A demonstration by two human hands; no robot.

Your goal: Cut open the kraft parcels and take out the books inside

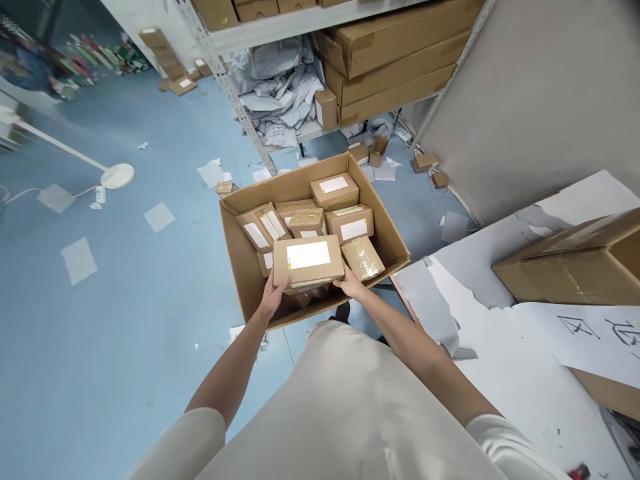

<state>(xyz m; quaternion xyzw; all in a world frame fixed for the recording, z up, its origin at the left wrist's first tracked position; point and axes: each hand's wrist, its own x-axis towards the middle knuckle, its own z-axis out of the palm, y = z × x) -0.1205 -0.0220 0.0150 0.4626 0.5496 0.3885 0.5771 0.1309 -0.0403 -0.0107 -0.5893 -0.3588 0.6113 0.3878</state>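
Observation:
Between my two hands is a brown cardboard box with a white label on its top. My left hand grips its left end, thumb on the near edge. My right hand holds the right end, its fingers partly hidden behind the box. The held box is over a large open carton that contains several smaller labelled boxes. Among these, one small box lies at the back and a tape-covered box sits just right of my right hand.
A metal shelf ahead carries grey mailing bags and long cartons. To the right stands a white table with an open carton. Paper sheets litter the blue floor; a white round-based stand is at left.

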